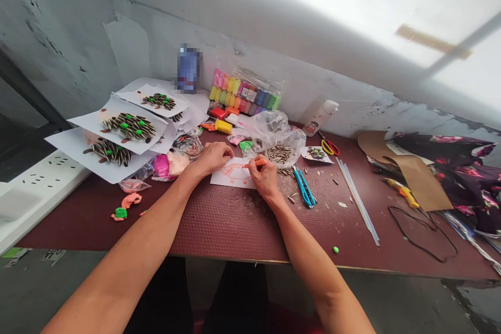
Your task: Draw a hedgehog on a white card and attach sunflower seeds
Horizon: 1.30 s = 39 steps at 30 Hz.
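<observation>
Far beyond the right hand's fingers (260,173), a blurred object (189,69) cannot be made out, and those fingers hide most of the orange pen (261,162).

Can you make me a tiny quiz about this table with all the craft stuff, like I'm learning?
1. Which hand holds the thin orange marker pen?
2. True or false: a small round green clay ball sits on the dark red tabletop.
3. Fill in the blank: the clear plastic bag holds black-and-white striped seeds from a ____.

Key: 1. The right hand. 2. True. 3. Sunflower.
</observation>
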{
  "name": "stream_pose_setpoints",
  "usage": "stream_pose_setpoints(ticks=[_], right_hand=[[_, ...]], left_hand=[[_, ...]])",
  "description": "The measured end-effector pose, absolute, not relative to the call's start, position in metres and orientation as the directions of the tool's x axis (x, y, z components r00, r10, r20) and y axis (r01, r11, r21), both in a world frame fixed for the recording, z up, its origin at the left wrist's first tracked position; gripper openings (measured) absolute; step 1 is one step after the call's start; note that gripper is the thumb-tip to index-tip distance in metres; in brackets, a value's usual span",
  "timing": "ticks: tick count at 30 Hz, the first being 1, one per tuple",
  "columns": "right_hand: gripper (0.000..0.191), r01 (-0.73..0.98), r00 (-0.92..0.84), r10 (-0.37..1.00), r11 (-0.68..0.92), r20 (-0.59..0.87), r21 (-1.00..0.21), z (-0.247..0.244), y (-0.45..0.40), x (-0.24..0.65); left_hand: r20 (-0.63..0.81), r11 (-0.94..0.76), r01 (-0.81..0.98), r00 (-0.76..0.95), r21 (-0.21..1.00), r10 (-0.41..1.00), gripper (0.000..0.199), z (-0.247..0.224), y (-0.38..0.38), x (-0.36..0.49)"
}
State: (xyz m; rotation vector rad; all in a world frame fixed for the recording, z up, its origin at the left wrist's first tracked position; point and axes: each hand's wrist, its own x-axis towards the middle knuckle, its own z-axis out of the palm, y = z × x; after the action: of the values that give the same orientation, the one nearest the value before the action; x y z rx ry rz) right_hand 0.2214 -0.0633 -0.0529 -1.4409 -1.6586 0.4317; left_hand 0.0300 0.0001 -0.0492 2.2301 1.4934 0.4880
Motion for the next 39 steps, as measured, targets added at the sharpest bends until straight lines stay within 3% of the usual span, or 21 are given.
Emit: stream_pose_setpoints(ticks=[39], right_hand=[[0.026,0.624,0.103,0.918,0.239,0.382,-0.743,-0.0439,-0.0621,0.2253]], left_hand=[[0.017,-0.336,0.803,0.377,0.492,0.926,0.031,-0.0416,-0.0028,0.0316]])
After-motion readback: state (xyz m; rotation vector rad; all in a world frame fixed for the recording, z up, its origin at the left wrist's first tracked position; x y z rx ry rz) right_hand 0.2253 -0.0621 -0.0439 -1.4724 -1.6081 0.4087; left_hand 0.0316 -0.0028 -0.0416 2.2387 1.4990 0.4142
